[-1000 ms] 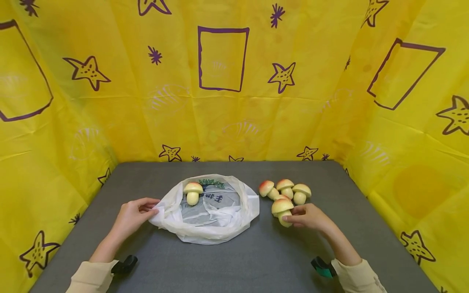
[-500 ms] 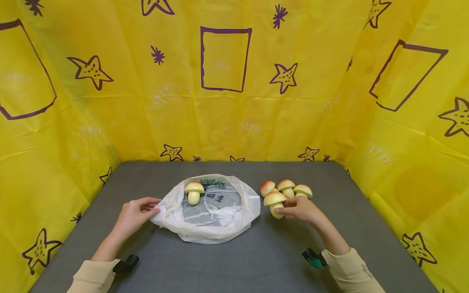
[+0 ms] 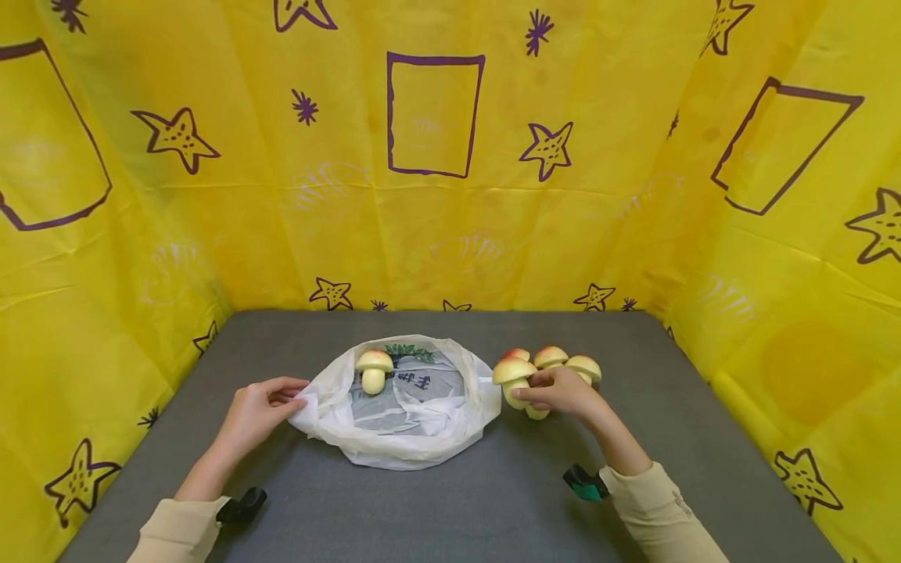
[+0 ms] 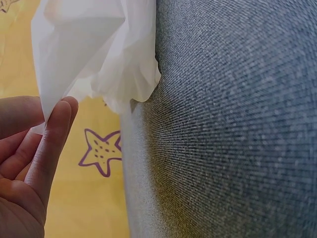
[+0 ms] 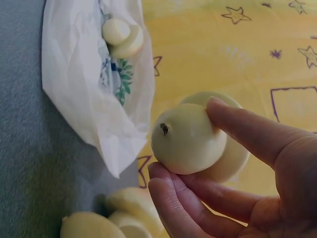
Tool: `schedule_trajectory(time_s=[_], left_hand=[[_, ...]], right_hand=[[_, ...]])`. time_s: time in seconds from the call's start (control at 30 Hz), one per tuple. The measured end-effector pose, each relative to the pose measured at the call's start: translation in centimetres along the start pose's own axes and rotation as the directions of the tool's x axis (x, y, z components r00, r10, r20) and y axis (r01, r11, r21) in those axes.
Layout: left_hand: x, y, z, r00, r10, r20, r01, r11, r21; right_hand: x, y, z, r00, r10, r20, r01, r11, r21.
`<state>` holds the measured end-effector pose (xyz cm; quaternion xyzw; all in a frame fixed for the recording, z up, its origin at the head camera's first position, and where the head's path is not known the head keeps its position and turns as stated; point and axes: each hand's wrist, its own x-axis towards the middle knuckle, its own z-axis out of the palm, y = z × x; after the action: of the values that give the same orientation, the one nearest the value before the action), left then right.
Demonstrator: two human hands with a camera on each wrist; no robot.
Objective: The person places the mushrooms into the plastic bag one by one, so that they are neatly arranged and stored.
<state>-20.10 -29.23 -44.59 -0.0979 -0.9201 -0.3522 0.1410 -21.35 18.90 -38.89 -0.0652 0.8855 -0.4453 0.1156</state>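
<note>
A white plastic bag [image 3: 404, 450] lies with its mouth spread wide on the grey table. One toy mushroom [image 3: 374, 371] rests inside it near the back left. My left hand [image 3: 246, 414] pinches the bag's left edge between thumb and fingers, seen closely on the bag [image 4: 89, 44] in the left wrist view. My right hand [image 3: 563, 391] grips a mushroom by its stem, just beyond the bag's right corner. In the right wrist view the held mushroom [image 5: 188, 139] shows its stem end, a dark spot on it.
Several more mushrooms [image 3: 551, 357] with reddish-yellow caps lie together right of the bag, partly behind my right hand. A yellow patterned curtain [image 3: 436, 234] encloses the back and sides of the table [image 3: 450, 516].
My right hand has lifted its mushroom and carried it leftward and away from me, toward the bag. The left hand keeps its hold on the bag's edge.
</note>
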Motion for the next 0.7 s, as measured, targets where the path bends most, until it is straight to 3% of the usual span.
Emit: schedule_trajectory(time_s=[0.2,0.5,0.7], left_hand=[[-0.2,-0.1,-0.1,1.000,0.013,-0.018,-0.013,1.000,-0.004],[-0.3,0.1,-0.2,0.999,0.022,-0.028,-0.022,1.000,-0.004],[-0.3,0.1,-0.1,1.000,0.011,-0.022,-0.011,1.000,-0.008]], right_hand=[[0.9,-0.6,0.7,0.999,-0.002,0.035,-0.002,0.992,0.126],[2.2,-1.9,1.8,0.999,0.003,0.036,-0.007,0.996,0.092],[3.0,-3.1,2.6,0.997,0.027,0.067,-0.036,0.990,0.139]])
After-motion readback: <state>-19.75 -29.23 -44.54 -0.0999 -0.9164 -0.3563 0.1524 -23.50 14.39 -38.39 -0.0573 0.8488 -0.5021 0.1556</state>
